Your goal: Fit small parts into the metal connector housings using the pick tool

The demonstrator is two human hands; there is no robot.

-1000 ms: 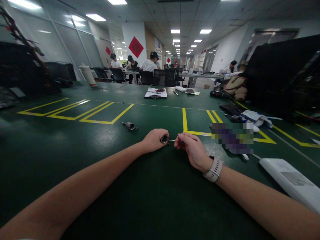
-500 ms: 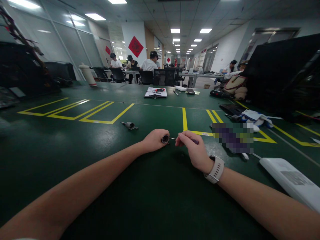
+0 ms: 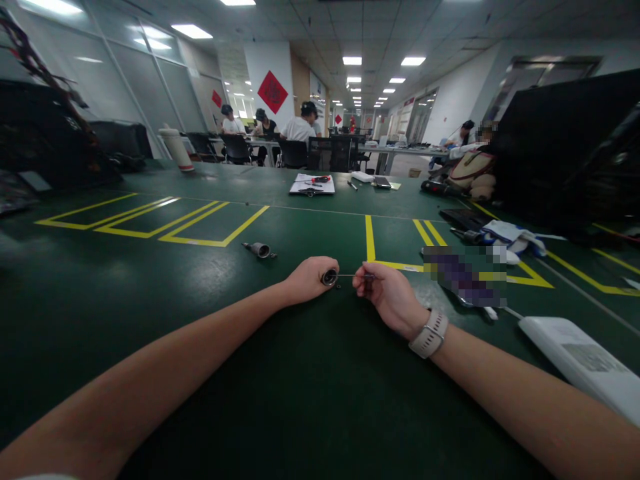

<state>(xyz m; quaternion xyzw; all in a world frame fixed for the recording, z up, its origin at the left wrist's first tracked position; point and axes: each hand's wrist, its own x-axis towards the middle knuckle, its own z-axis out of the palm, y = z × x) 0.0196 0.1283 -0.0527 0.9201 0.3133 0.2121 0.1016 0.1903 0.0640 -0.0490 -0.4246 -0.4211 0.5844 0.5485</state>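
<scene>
My left hand (image 3: 311, 277) is wrapped round a round metal connector shell (image 3: 329, 277), its open end facing me. My right hand (image 3: 385, 290) is closed on the handle of a thin screwdriver (image 3: 346, 275). The shaft runs leftward and its tip meets the side of the shell; the exact contact is hidden. Just below the shell, a tiny dark ring-like part (image 3: 339, 287) lies on the table. A second metal connector part (image 3: 260, 251), with a narrow tail and a small piece beside it, rests to the left of my left hand.
Yellow tape outlines mark the green table (image 3: 210, 347). A clipboard (image 3: 313, 185) with a red-black screwdriver lies farther back. To the right are a pixelated purple item (image 3: 463, 277), a glove (image 3: 515, 235) and a white power strip (image 3: 580, 353). A cream bottle (image 3: 176, 149) stands back left.
My right hand has rolled, its fingers curling and the palm side now turning more into view round the screwdriver handle. My left hand and the shell stay almost still.
</scene>
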